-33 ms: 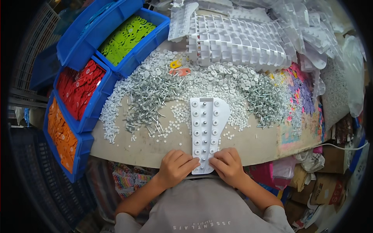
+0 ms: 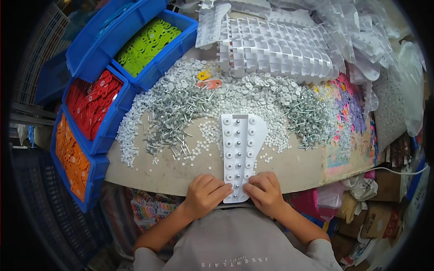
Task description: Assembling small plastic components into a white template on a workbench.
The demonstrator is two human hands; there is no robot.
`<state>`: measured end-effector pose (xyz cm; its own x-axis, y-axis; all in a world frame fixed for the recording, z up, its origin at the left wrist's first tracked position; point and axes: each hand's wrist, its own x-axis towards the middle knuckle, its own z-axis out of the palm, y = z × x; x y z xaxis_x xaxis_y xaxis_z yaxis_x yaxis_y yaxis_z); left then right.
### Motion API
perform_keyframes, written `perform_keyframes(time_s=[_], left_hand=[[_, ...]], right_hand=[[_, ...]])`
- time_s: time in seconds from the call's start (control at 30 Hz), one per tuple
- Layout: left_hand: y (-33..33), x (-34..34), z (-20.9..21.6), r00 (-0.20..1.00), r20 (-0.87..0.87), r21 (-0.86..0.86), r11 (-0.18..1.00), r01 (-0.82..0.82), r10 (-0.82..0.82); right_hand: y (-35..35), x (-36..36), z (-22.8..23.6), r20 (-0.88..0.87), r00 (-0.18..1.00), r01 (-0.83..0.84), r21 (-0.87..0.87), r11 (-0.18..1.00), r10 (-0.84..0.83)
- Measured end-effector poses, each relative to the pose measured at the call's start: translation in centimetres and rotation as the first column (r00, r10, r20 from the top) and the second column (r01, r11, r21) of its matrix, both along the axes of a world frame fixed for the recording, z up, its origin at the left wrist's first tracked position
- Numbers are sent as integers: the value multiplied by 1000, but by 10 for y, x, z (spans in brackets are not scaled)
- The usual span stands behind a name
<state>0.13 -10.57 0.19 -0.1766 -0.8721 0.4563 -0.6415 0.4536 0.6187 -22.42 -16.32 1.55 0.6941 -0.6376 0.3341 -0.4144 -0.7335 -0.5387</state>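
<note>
A long white plastic panel lies on the table right in front of me, its lower end at the near edge. It has a raised, rounded lobe on its upper right side. White rings run down both sides, and a row of silver metal studs sits in its middle channel. My left hand is closed at the panel's lower left edge, fingertips on a ring there. At the lower right edge, my right hand is closed too, with its fingertips against the panel. Whether a small part is pinched beneath the fingers is hidden.
Blue bins hold green, red and orange pieces at the left. Heaps of metal pins, more pins and white caps cover the table's far part. Stacked white panels stand behind; purple pieces lie right.
</note>
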Motion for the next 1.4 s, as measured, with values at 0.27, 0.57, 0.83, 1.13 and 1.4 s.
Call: perform_keyframes(time_s=[0.27, 0.57, 0.83, 1.13, 1.4], left_hand=[[-33, 15, 10, 982, -182, 45, 998, 52, -43], [-166, 52, -1, 972, 16, -6, 972, -234, 235], [-208, 46, -24, 965, 225, 16, 989, -146, 138], [-145, 34, 24, 915, -313, 362, 923, -133, 254], [-33, 21, 42, 701, -601, 631, 766, 121, 384]], right_hand=[[-2, 7, 25, -225, 973, -90, -135, 987, 58], [-8, -2, 12, -38, 994, -103, 61, 993, 106], [-43, -10, 12, 132, 941, 308, 38, 951, -310], [-140, 3, 7, -83, 889, 434, -167, 885, -451], [-169, 22, -15, -169, 859, 437, -247, 865, -483]])
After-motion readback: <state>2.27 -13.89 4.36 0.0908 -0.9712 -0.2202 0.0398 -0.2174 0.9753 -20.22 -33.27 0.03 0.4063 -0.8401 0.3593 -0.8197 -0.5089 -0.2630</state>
